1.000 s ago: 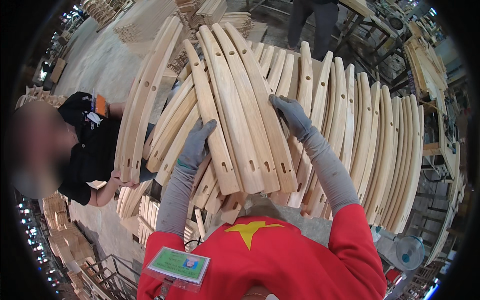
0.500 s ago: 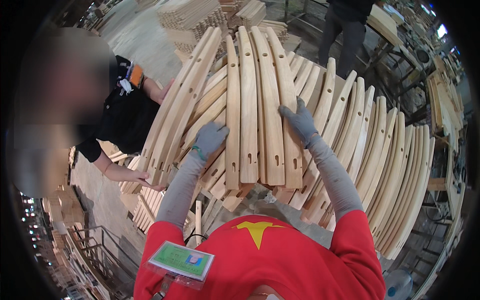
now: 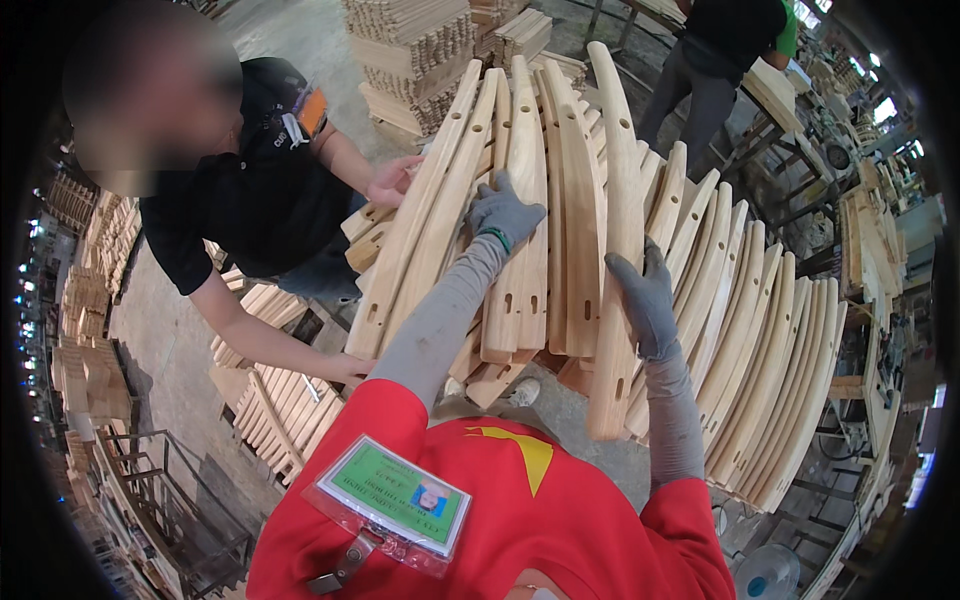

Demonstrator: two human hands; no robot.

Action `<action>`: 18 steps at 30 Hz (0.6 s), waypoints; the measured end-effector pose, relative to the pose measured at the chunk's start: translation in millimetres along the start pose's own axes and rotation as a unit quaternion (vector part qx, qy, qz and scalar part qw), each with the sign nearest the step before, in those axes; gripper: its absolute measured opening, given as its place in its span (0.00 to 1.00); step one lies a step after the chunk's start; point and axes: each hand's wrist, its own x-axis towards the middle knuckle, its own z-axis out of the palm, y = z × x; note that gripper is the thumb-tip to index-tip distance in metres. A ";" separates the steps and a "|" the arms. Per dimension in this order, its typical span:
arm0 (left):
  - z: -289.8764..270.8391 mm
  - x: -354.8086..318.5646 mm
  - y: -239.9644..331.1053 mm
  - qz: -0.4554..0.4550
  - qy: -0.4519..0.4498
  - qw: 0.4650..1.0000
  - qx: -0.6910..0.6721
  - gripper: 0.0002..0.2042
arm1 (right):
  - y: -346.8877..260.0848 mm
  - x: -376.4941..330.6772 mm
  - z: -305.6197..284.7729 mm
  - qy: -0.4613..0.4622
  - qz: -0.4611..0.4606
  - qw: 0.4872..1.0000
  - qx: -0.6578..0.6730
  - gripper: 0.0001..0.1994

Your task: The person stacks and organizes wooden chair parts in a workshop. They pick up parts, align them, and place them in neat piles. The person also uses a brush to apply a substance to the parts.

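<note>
A fan of long curved pale wooden slats (image 3: 560,230) with slots cut in them lies in front of me. My left hand (image 3: 505,212), in a grey glove, rests flat on the upper part of one middle slat (image 3: 520,250). My right hand (image 3: 645,300), also gloved, grips the edge of a long slat (image 3: 618,200) at the right side of the bundle. I wear a red shirt with a green badge (image 3: 395,500) clipped to it.
A person in a black shirt (image 3: 250,200) at the left holds the left side of the bundle with both hands. More curved slats (image 3: 770,370) stand in a row to the right. Stacked wood (image 3: 410,50) lies behind, and another person (image 3: 715,60) stands at the back.
The bundle of slats has swung from leaning left to nearly upright. My hands have shifted along with it, the right one now lower on a slat set apart at the right.
</note>
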 end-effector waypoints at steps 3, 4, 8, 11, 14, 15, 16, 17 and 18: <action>6.4 -10.0 -9.1 0.002 0.022 0.999 0.030 0.41 | 3.2 -15.0 14.3 -0.008 -0.015 1.000 0.020 0.32; 10.1 -16.7 -15.5 0.010 0.036 0.998 0.049 0.40 | 3.1 -20.2 21.8 -0.012 -0.014 0.999 0.030 0.32; -3.1 -40.7 -25.3 0.107 -0.005 0.993 0.058 0.36 | -3.4 -31.9 30.7 -0.019 -0.020 0.999 0.044 0.33; -53.9 -48.1 -20.6 0.236 0.017 0.972 0.017 0.37 | -7.5 -33.3 11.8 -0.018 0.013 0.998 0.065 0.34; -98.9 -25.0 -84.4 0.271 0.090 0.957 -0.057 0.38 | -16.1 -44.6 -0.4 -0.041 0.011 0.998 0.056 0.35; -98.4 -10.9 -141.6 0.251 0.042 0.962 -0.096 0.36 | -21.2 -47.4 2.6 -0.069 -0.003 0.996 0.052 0.35; -91.8 -3.5 -150.4 0.248 -0.006 0.957 -0.148 0.35 | -9.3 -41.5 -7.5 -0.057 -0.020 0.997 0.038 0.34; -89.0 0.2 -163.0 0.234 -0.048 0.951 -0.196 0.33 | -7.6 -39.5 -13.3 -0.050 -0.010 0.998 0.047 0.33; -73.8 -5.9 -152.2 0.224 -0.090 0.936 -0.256 0.33 | -0.9 -38.8 -25.6 -0.020 0.007 0.999 0.047 0.32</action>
